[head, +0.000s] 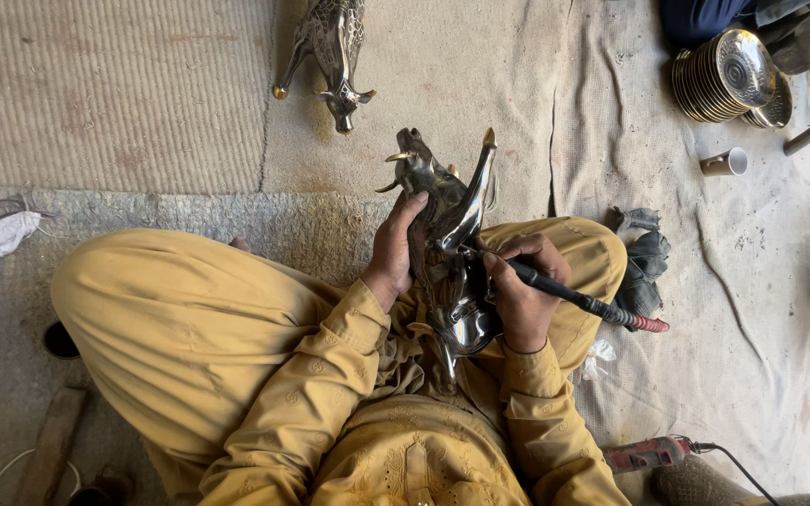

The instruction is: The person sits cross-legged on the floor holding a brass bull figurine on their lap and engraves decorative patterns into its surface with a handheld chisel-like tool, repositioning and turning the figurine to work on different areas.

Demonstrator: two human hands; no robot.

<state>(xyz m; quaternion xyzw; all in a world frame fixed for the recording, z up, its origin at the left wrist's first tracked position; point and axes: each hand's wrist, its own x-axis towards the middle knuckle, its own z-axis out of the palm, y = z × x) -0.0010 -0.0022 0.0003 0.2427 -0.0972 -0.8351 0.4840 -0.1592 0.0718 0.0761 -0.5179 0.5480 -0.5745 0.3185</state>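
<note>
Seated cross-legged on a floor mat (124, 103), with a metal elephant figurine (447, 248) over the lap, between left hand (394, 248) and right hand (517, 295). In the right hand, a pen-like engraving tool (583, 302). Ahead on the mat, a second metal animal figurine (330, 47). Far right, stacked metal plates (719, 77), with a small cup (726, 162) just below them. Near the right knee, a rag (644, 258).

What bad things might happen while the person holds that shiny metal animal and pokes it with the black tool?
The black pen-shaped tool in the right hand works close to the left hand; a slip might nick its fingers. The shiny silver metal animal figure rests only on the lap, so it may slide off. Its pointed gold-tipped horns stick upward and could jab a hand.
</note>
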